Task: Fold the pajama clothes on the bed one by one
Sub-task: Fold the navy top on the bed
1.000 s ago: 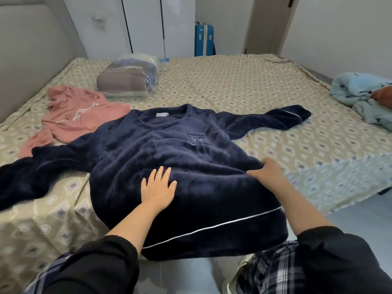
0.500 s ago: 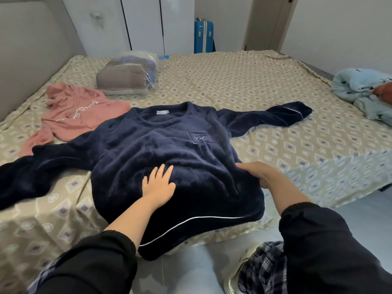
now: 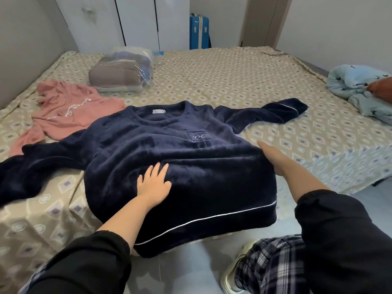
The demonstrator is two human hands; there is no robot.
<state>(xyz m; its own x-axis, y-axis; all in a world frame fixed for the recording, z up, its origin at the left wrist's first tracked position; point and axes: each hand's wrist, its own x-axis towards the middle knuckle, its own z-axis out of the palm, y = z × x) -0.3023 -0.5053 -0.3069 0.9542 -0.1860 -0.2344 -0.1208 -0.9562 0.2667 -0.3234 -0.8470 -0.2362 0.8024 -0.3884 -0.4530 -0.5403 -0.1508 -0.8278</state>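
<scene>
A navy fleece pajama top lies face up across the near edge of a patterned bed, sleeves spread, hem with white piping hanging over the side. The left hand rests flat on the lower front, fingers straight and slightly spread, gripping nothing. The right hand lies against the top's right side edge, fingers extended. A pink garment lies to the left and a light blue garment far right.
</scene>
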